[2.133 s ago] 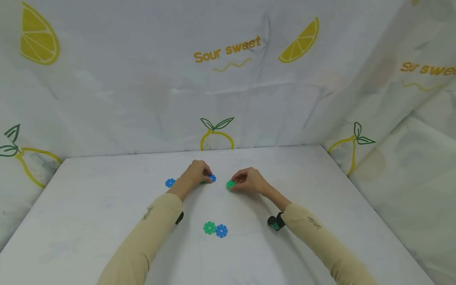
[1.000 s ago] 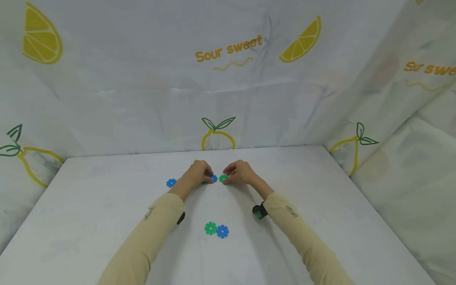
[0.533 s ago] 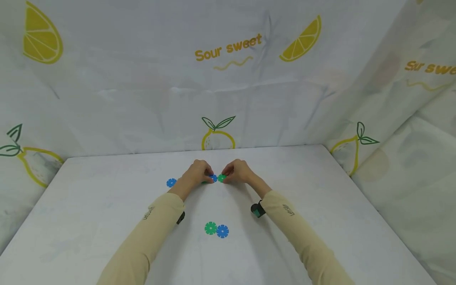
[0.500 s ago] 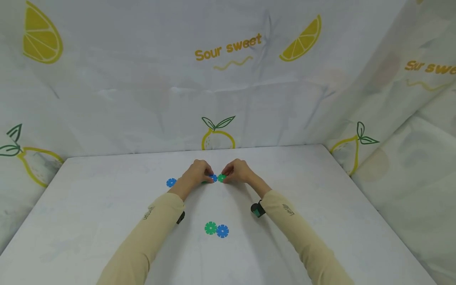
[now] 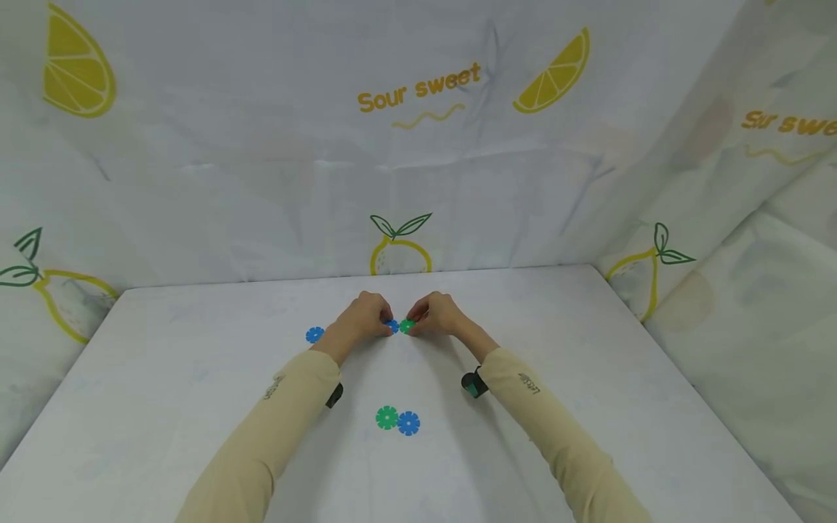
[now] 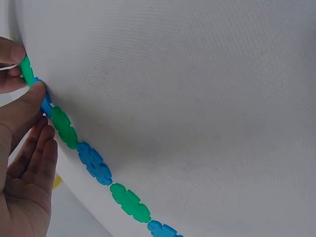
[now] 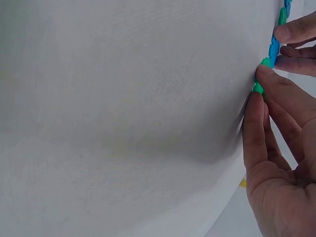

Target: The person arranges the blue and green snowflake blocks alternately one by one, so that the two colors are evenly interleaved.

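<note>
My left hand (image 5: 361,319) pinches a blue snowflake disc (image 6: 47,105) between thumb and fingers. From it a row of alternating green and blue discs runs down the left wrist view: a green disc (image 6: 64,127), a blue disc (image 6: 94,163), a green disc (image 6: 130,202) and a blue disc (image 6: 163,229) cut by the frame edge. My right hand (image 5: 439,314) pinches another green disc (image 7: 258,89) by its edges. In the right wrist view its rim is right at the held blue disc (image 7: 274,48). In the head view, the left hand and wrist hide most of the row.
A loose green disc (image 5: 387,418) and a blue disc (image 5: 408,423) lie side by side nearer the person on the white-covered table (image 5: 163,407). Behind stands a white cloth (image 5: 261,181) with lemon prints, which also hangs along the right side.
My right hand has come leftward with its green disc, from apart to right beside the blue one. Over the last half second both hands stay nearly in place; the left fingers have shifted slightly.
</note>
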### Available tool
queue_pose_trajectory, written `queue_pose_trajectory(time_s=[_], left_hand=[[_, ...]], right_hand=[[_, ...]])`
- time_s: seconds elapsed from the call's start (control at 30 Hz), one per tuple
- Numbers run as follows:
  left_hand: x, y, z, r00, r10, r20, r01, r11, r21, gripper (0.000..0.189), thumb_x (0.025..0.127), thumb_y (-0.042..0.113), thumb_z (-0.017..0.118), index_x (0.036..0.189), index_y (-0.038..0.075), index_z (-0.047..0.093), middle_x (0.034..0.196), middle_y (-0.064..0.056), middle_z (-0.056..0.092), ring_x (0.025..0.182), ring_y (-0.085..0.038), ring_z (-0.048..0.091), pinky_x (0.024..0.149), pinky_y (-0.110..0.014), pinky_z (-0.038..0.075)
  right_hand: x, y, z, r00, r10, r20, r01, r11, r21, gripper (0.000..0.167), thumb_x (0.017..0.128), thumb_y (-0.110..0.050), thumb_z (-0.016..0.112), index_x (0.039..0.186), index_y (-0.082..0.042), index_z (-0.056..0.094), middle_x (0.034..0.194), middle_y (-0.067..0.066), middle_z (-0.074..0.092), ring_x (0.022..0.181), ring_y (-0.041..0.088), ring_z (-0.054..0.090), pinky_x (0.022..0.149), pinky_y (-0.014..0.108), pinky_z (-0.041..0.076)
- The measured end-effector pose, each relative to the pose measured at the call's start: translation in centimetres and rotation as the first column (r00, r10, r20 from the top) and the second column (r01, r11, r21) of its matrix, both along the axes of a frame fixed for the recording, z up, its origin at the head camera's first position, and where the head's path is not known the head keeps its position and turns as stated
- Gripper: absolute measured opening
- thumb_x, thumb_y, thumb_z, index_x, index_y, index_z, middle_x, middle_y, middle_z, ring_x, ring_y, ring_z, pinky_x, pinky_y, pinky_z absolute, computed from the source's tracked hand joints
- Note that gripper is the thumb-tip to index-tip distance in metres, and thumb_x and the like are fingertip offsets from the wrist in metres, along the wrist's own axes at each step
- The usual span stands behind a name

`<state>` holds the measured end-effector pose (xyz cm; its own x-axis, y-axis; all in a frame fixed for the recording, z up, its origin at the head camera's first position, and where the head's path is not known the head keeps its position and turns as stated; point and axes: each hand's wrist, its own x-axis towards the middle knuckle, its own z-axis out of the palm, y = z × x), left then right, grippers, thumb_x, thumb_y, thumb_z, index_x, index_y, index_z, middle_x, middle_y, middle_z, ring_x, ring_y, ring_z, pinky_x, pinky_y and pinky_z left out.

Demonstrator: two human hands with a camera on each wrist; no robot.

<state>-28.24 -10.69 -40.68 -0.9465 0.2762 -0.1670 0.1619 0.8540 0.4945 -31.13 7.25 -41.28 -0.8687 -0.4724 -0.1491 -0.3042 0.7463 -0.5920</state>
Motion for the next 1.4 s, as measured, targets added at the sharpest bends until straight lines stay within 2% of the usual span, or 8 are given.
queue_pose_trajectory(time_s=[0.33, 0.6, 0.73, 0.9, 1.03, 1.17, 1.3, 1.4], left_hand=[[-0.2, 0.0, 0.0, 0.999, -0.016, -0.033, 0.017, 1.0, 0.025, 0.028, 0.081, 0.014, 0.078, 0.106, 0.005, 0.072, 0.102, -0.007, 0.069, 0.094, -0.02, 0.06, 0.09, -0.035, 0.049], [-0.8, 1.4, -0.7, 0.994, -0.065, -0.093, 0.07, 0.996, 0.047, 0.024, 0.079, 0.014, 0.079, 0.101, 0.005, 0.074, 0.104, -0.008, 0.069, 0.106, -0.024, 0.061, 0.094, -0.036, 0.047], [-0.9, 1.6, -0.9, 0.995, -0.041, -0.088, 0.045, 0.998, 0.04, 0.022, 0.079, 0.014, 0.079, 0.099, 0.005, 0.075, 0.106, -0.008, 0.069, 0.108, -0.024, 0.06, 0.096, -0.036, 0.046], [-0.9, 1.9, -1.1, 0.996, -0.012, -0.084, 0.015, 0.999, 0.031, 0.02, 0.079, 0.015, 0.079, 0.096, 0.007, 0.076, 0.108, -0.008, 0.067, 0.106, -0.023, 0.059, 0.096, -0.036, 0.046], [-0.8, 1.9, -1.1, 0.997, -0.001, -0.084, 0.005, 0.999, 0.045, 0.019, 0.078, 0.014, 0.08, 0.095, 0.006, 0.075, 0.106, -0.008, 0.068, 0.105, -0.023, 0.06, 0.095, -0.036, 0.046], [-0.8, 1.9, -1.1, 0.997, -0.008, -0.083, 0.012, 0.999, 0.047, 0.019, 0.078, 0.013, 0.08, 0.095, 0.006, 0.075, 0.105, -0.008, 0.068, 0.103, -0.022, 0.06, 0.094, -0.035, 0.047], [-0.9, 1.9, -1.1, 0.996, -0.011, -0.093, 0.014, 0.999, 0.036, 0.019, 0.077, 0.014, 0.08, 0.094, 0.007, 0.075, 0.105, -0.007, 0.068, 0.096, -0.02, 0.061, 0.09, -0.034, 0.048], [-1.0, 1.9, -1.2, 0.995, -0.004, -0.095, 0.009, 0.999, 0.047, 0.019, 0.077, 0.014, 0.08, 0.094, 0.006, 0.075, 0.104, -0.007, 0.069, 0.095, -0.019, 0.061, 0.089, -0.033, 0.049]], right_hand=[[-0.1, 0.0, -0.1, 1.0, -0.007, 0.019, 0.008, 1.0, -0.014, 0.021, 0.077, -0.011, 0.081, 0.096, -0.005, 0.074, 0.083, 0.001, 0.069, 0.076, 0.011, 0.059, 0.07, 0.022, 0.048], [0.1, 1.6, 0.3, 0.998, -0.035, 0.054, 0.038, 0.998, -0.054, 0.027, 0.082, -0.012, 0.076, 0.105, -0.001, 0.071, 0.095, 0.007, 0.07, 0.088, 0.018, 0.065, 0.078, 0.029, 0.053], [0.6, 2.5, 0.9, 0.999, 0.014, 0.042, -0.009, 0.994, -0.106, 0.024, 0.087, -0.01, 0.07, 0.108, 0.002, 0.069, 0.098, 0.01, 0.069, 0.09, 0.021, 0.064, 0.076, 0.028, 0.053], [2.2, 3.8, 1.1, 0.992, 0.108, 0.069, -0.096, 0.983, -0.159, 0.023, 0.089, -0.009, 0.067, 0.11, 0.002, 0.068, 0.099, 0.009, 0.069, 0.087, 0.018, 0.063, 0.075, 0.026, 0.053], [3.5, 4.1, 0.6, 0.959, 0.27, 0.091, -0.242, 0.94, -0.239, 0.022, 0.089, -0.004, 0.067, 0.109, 0.004, 0.068, 0.103, 0.012, 0.069, 0.09, 0.02, 0.064, 0.079, 0.027, 0.053], [4.9, 3.6, 0.1, 0.894, 0.433, 0.117, -0.377, 0.867, -0.327, 0.022, 0.087, -0.001, 0.068, 0.108, 0.005, 0.068, 0.104, 0.015, 0.069, 0.089, 0.017, 0.063, 0.085, 0.027, 0.053], [6.3, 2.6, 0.1, 0.842, 0.518, 0.15, -0.441, 0.822, -0.361, 0.023, 0.084, 0.0, 0.07, 0.107, 0.004, 0.069, 0.103, 0.015, 0.07, 0.088, 0.012, 0.062, 0.085, 0.026, 0.053], [7.1, 1.9, 0.2, 0.815, 0.552, 0.178, -0.468, 0.807, -0.359, 0.024, 0.082, 0.0, 0.073, 0.106, 0.004, 0.069, 0.102, 0.014, 0.07, 0.087, 0.013, 0.063, 0.084, 0.027, 0.053]])
